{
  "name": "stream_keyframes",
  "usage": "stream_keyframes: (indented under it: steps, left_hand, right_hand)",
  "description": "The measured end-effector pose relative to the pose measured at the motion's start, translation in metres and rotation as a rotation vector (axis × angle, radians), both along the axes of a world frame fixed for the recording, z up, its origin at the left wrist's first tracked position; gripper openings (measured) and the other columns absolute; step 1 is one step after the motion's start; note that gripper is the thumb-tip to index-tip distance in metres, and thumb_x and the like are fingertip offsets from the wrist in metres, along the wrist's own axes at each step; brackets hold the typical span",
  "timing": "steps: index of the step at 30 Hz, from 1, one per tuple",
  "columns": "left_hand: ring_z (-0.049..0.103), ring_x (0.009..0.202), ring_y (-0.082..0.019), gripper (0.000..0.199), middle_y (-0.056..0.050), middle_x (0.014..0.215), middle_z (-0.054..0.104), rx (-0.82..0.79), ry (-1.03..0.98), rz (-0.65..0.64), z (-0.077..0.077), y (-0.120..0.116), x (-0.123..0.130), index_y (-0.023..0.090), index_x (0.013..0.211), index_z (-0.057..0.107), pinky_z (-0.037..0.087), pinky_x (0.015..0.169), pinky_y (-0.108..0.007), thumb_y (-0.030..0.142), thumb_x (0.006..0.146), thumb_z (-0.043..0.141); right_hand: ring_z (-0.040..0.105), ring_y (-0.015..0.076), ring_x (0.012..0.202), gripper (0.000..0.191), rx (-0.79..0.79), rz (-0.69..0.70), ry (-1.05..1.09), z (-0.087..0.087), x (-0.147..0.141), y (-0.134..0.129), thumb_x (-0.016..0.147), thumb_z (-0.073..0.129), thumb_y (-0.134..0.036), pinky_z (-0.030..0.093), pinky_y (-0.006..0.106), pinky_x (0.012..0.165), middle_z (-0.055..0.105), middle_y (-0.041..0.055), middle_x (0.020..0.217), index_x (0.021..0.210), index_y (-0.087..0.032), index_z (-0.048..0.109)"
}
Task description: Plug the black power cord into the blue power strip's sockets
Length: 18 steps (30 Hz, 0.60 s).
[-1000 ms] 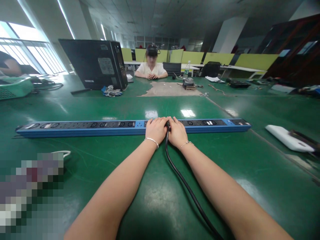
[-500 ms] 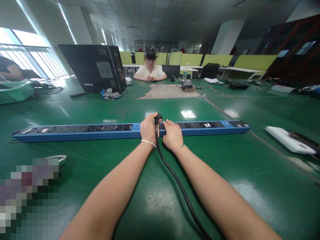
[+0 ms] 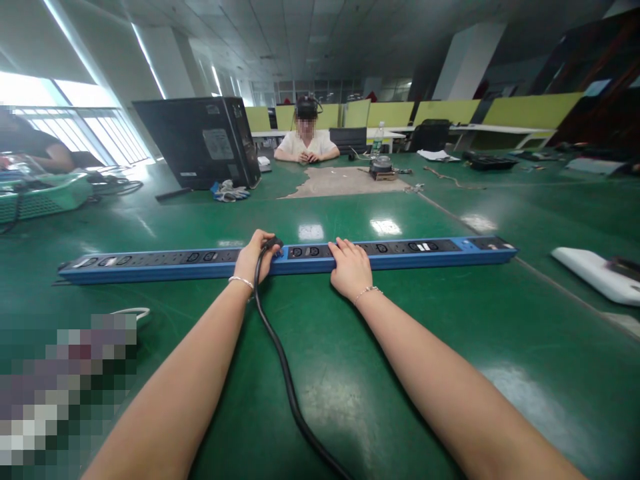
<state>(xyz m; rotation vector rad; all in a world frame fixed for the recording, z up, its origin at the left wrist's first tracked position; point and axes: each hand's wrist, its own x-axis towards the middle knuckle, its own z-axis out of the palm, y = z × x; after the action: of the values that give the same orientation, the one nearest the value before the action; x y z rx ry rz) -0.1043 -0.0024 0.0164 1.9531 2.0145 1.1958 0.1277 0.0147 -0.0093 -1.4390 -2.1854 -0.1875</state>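
Note:
A long blue power strip point(image 3: 300, 268) with black sockets lies crosswise on the green table point(image 3: 400, 373). My left hand point(image 3: 253, 257) is closed around a black plug point(image 3: 273, 243) just over the strip, left of its middle. From this plug a thick black cord point(image 3: 287, 373) runs down toward me. My right hand point(image 3: 351, 267) rests on the strip to the right of the middle, its fingers laid across the top face and covering some sockets. Whether the plug touches a socket is hidden by my left hand.
A pixelated object point(image 3: 65, 387) lies at the near left. Behind the strip stand a black computer case point(image 3: 200, 143), gloves point(image 3: 230, 191) and a green basket point(image 3: 50, 197). A white device point(image 3: 595, 273) lies at right. One person point(image 3: 307, 143) sits opposite, another point(image 3: 35, 147) at far left.
My left hand has moved left along the strip with the plug, and the cord has swung left with it. My right hand stays on the strip. The view has shifted slightly.

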Motion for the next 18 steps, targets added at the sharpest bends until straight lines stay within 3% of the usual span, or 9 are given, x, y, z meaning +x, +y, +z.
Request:
stream_keyframes:
  steps: [4, 12, 18]
  left_hand:
    - [0.065, 0.083, -0.022, 0.030, -0.006, 0.093, 0.068, -0.014, 0.074, 0.011, 0.001, -0.003, 0.004, 0.025, 0.107, 0.051, 0.048, 0.073, -0.033, 0.037, 0.080, 0.050]
    - [0.064, 0.084, -0.025, 0.028, -0.008, 0.086, 0.068, 0.077, 0.429, 0.033, 0.001, -0.010, 0.008, 0.021, 0.104, 0.055, 0.044, 0.076, -0.034, 0.037, 0.083, 0.047]
    - [0.063, 0.085, -0.024, 0.024, -0.006, 0.087, 0.068, 0.037, 0.496, 0.041, 0.000, -0.013, 0.016, 0.023, 0.102, 0.056, 0.043, 0.075, -0.034, 0.036, 0.084, 0.045]
  right_hand:
    - [0.036, 0.0215, 0.128, 0.053, -0.002, 0.001, 0.003, 0.000, 0.000, 0.000, 0.075, 0.045, -0.014, 0.024, 0.038, 0.106, 0.045, 0.0079, 0.138, 0.128, -0.016, 0.049]
    - [0.035, 0.0220, 0.128, 0.054, 0.008, 0.007, 0.010, -0.003, 0.000, 0.001, 0.075, 0.045, -0.013, 0.023, 0.039, 0.106, 0.045, 0.0087, 0.137, 0.128, -0.016, 0.049]
    - [0.037, 0.0221, 0.127, 0.053, 0.016, -0.003, 0.000, -0.002, 0.000, 0.001, 0.075, 0.044, -0.014, 0.023, 0.038, 0.106, 0.046, 0.0083, 0.137, 0.128, -0.015, 0.049]
